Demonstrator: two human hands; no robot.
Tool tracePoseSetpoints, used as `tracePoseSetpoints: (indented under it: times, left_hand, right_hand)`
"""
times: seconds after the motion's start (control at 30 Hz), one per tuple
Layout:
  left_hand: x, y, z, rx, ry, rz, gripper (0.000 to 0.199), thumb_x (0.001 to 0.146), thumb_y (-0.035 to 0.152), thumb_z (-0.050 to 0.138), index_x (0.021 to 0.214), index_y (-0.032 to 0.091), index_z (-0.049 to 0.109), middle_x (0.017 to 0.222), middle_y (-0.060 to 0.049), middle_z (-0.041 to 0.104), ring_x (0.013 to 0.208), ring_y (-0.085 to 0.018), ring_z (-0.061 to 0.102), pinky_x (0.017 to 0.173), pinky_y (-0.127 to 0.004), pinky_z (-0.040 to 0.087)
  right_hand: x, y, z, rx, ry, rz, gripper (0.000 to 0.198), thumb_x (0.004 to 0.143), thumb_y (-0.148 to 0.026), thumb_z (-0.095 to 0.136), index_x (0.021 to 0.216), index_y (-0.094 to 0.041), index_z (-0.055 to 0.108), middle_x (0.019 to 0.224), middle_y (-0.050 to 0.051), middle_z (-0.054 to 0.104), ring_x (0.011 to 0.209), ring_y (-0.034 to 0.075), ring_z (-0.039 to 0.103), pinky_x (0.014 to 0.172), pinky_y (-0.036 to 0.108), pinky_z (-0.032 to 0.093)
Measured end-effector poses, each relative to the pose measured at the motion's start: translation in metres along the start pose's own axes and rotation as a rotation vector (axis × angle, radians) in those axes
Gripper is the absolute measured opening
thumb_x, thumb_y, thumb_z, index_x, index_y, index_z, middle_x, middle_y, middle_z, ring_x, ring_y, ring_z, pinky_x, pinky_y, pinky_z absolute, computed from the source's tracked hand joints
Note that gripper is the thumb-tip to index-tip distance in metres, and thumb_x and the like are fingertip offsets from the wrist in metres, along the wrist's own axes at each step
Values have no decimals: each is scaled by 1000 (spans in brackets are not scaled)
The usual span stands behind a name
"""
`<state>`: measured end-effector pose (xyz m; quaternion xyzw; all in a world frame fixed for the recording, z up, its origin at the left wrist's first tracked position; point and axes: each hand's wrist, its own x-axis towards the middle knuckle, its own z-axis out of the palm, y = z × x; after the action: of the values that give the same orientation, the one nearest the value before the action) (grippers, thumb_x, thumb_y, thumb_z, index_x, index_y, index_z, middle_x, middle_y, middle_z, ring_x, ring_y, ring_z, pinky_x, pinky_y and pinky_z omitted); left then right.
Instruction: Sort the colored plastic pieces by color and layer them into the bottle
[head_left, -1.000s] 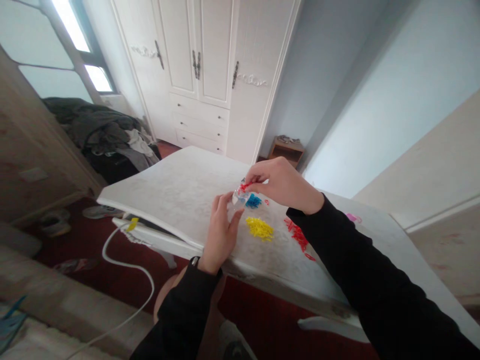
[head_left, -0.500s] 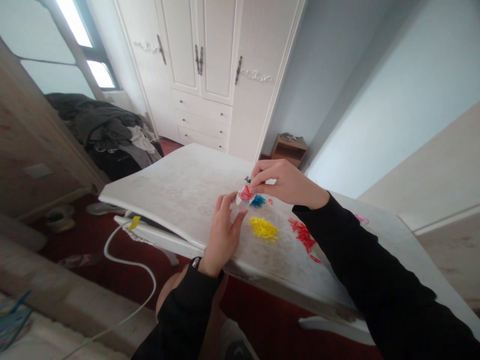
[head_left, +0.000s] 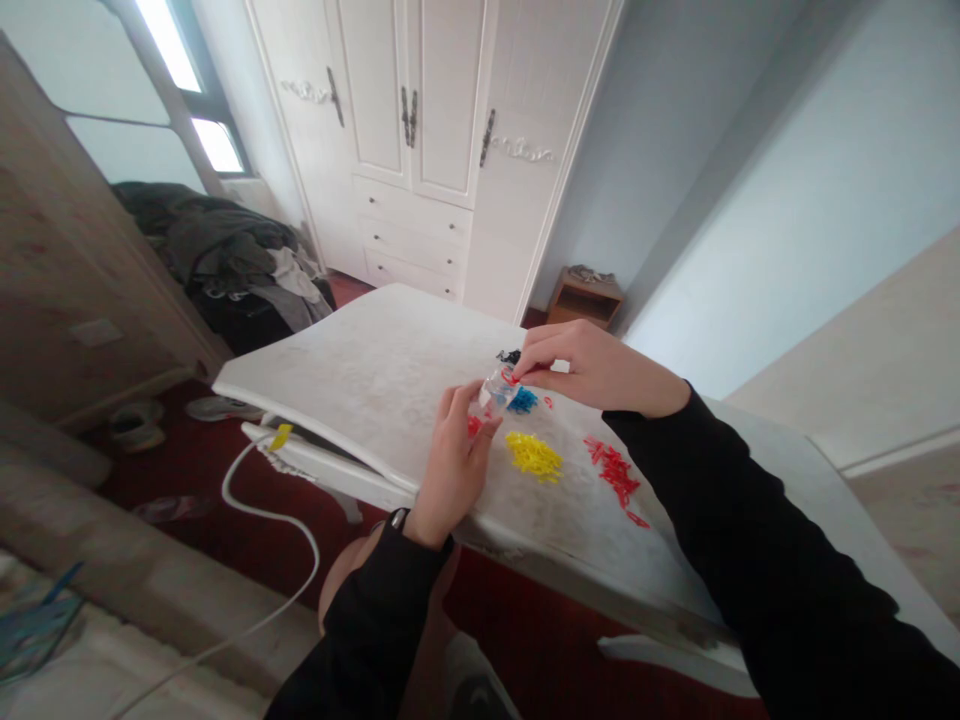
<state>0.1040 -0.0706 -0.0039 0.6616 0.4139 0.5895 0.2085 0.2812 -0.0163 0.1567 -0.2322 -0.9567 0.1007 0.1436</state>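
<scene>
My left hand (head_left: 456,460) is closed around a small clear plastic bottle (head_left: 491,392), tilted above the table. Some red pieces (head_left: 474,427) show low in the bottle, by the left fingers. At its mouth, my right hand (head_left: 581,365) pinches a small red loop-shaped piece (head_left: 510,376). Below the hands lies a pile of small yellow pieces (head_left: 534,457), with a red pile (head_left: 615,470) to its right. Behind the bottle is a blue pile (head_left: 523,400), partly hidden, and farther back a black pile (head_left: 508,356). One loose red piece (head_left: 549,403) lies beside the blue ones.
The piles lie on a white table (head_left: 360,350) with a worn top. A white cable (head_left: 300,520) with a yellow tag hangs at its left edge. Beyond stand a white wardrobe (head_left: 420,190), a small wooden cabinet (head_left: 581,298) and heaped clothes (head_left: 225,245).
Red pieces bunched at the bottle's mouth have slid down inside towards my left palm. A single red loop now shows at my right fingertips. The whole view has shifted slightly.
</scene>
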Motion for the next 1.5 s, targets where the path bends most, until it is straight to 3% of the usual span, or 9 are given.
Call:
tracePoseSetpoints:
  times: [0.33, 0.47, 0.53, 0.67, 0.9, 1.1, 1.2, 1.3, 1.5]
  left_hand:
    - [0, 2, 0, 3, -17, -1, 32, 98, 19, 59, 130, 20, 54, 122, -9, 59, 116, -22, 58, 103, -39, 48]
    - [0, 1, -1, 14, 10, -13, 31, 98, 19, 58, 129, 20, 54, 120, -9, 60, 115, -23, 58, 104, -40, 49]
    - [-1, -1, 0, 9, 31, -25, 32, 98, 20, 58, 130, 19, 54, 120, -9, 59, 116, -23, 58, 105, -41, 48]
    - [-1, -6, 1, -28, 63, -42, 32, 100, 25, 58, 132, 20, 53, 123, -10, 59, 120, -24, 56, 105, -42, 48]
    - [0, -4, 0, -10, 49, -2, 32, 100, 23, 58, 132, 20, 54, 124, -10, 60, 120, -24, 58, 106, -42, 48]
    - [0, -1, -2, 9, 35, 4, 33, 99, 20, 59, 132, 21, 54, 124, -9, 60, 120, -23, 57, 107, -42, 47]
    - [0, -1, -1, 21, 32, -2, 34, 98, 19, 60, 131, 22, 54, 124, -9, 60, 119, -23, 57, 107, -42, 47]
    - [0, -1, -1, 29, 22, -17, 35, 98, 20, 60, 132, 23, 54, 124, -9, 60, 118, -24, 57, 106, -42, 48]
    - [0, -1, -1, 13, 14, -23, 31, 99, 23, 59, 130, 22, 55, 124, -9, 59, 119, -24, 56, 106, -43, 47]
  right_hand:
    - [2, -14, 6, -9, 151, 118, 8, 90, -18, 67, 86, -15, 74, 79, 3, 75, 70, 13, 66, 68, 26, 48]
    - [-3, 1, -1, -43, 283, 181, 8, 87, -20, 67, 82, -16, 73, 74, 1, 72, 65, 12, 62, 65, 26, 48]
    - [-10, 22, -2, -51, 204, 327, 9, 85, -20, 67, 80, -16, 73, 69, 1, 70, 63, 13, 62, 63, 27, 47]
    - [-25, 77, 11, -26, -251, 546, 8, 75, -23, 78, 70, -18, 74, 68, 3, 73, 64, 16, 65, 61, 29, 47]
    - [-30, 113, 45, 57, -351, 549, 8, 76, -23, 78, 73, -18, 73, 69, 1, 73, 65, 16, 65, 61, 28, 48]
    - [-29, 106, 33, 13, -302, 555, 10, 74, -19, 75, 67, -17, 68, 65, 1, 68, 62, 15, 59, 60, 29, 42]
    - [-26, 86, 14, 10, -134, 516, 9, 85, -24, 67, 82, -17, 70, 79, 4, 71, 73, 16, 63, 68, 30, 45]
    - [-19, 51, 2, 209, 182, 354, 19, 89, -37, 71, 86, -18, 67, 81, 3, 70, 73, 16, 63, 68, 31, 47]
    - [-5, 7, 5, 175, 239, 164, 14, 92, -28, 70, 83, -19, 67, 86, 3, 69, 78, 16, 63, 75, 33, 51]
